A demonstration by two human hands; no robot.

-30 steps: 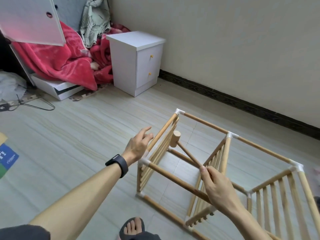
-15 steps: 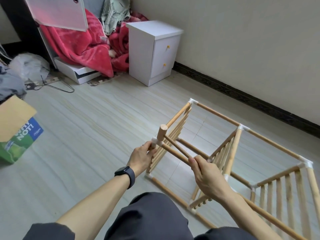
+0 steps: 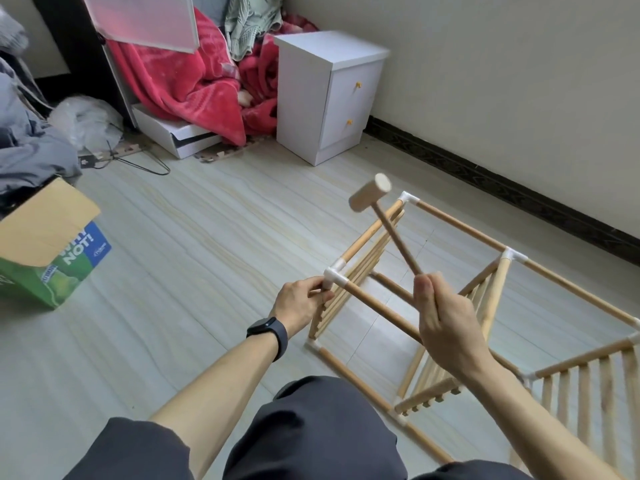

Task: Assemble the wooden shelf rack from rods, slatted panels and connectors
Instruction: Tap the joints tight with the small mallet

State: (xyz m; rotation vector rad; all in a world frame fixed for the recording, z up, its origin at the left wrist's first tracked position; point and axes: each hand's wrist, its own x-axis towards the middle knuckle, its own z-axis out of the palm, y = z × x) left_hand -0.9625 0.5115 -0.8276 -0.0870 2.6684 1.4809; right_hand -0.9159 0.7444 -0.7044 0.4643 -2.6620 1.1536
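Two hands work on one joint. The left hand (image 3: 300, 301) grips the white corner connector (image 3: 334, 276) at the near upper end of the rack (image 3: 460, 225), fingers curled round it, bracing the frame. The right hand (image 3: 446, 323) is clenched round the handle end of a wooden mallet (image 3: 390, 231), whose head is up above the frame and tilted toward that corner.

The rack lies on its side on the floor (image 3: 207, 237), rods and slatted panels (image 3: 372, 252) already joined into a long open box. So the step in hand looks like seating – tapping rod ends home into their connectors, not adding new parts. The next move probably calls for a short, square blow onto the connector, clear of the left fingers just beside it; a glancing hit could skid onto them or rack the frame.

Pale wood-grain planks cover the floor. A white two-drawer nightstand (image 3: 322, 98) stands against the plain wall (image 3: 485, 64) with its dark skirting. A red blanket (image 3: 180, 81) is heaped to its left, and a green cardboard box (image 3: 45, 237) sits open, well apart from the rack.
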